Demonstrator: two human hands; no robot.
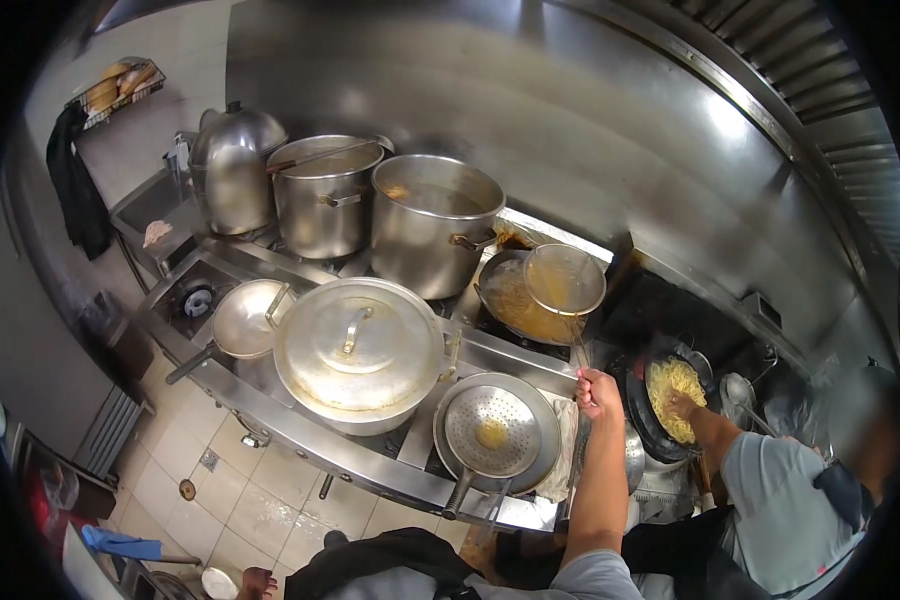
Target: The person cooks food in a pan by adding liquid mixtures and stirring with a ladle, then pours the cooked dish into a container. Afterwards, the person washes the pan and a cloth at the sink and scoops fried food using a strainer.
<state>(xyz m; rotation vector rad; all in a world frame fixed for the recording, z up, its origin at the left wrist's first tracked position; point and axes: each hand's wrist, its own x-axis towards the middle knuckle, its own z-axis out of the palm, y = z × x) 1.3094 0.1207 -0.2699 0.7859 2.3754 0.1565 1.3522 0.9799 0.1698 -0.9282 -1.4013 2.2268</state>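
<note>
My right hand [597, 393] is closed around the handle of a wire mesh strainer [566, 280]. The strainer's round basket is tilted over a wok [515, 322] of yellowish, bubbling liquid on the back burner; whether it touches the liquid is hard to see. My left hand [257, 583] hangs low at the bottom edge, away from the stove. Its fingers look loosely apart and nothing shows in them. Left of my right forearm, a perforated ladle [492, 424] with yellow bits in it rests on a wide metal bowl [545, 440].
Two tall stockpots [435, 235] stand at the back, one with a ladle across it. A large lidded pot [360, 345] and a small pan [245, 318] sit left. At right, a co-worker's hand [682, 405] is at noodles [675, 380] in a black wok. Tiled floor [280, 480] lies below.
</note>
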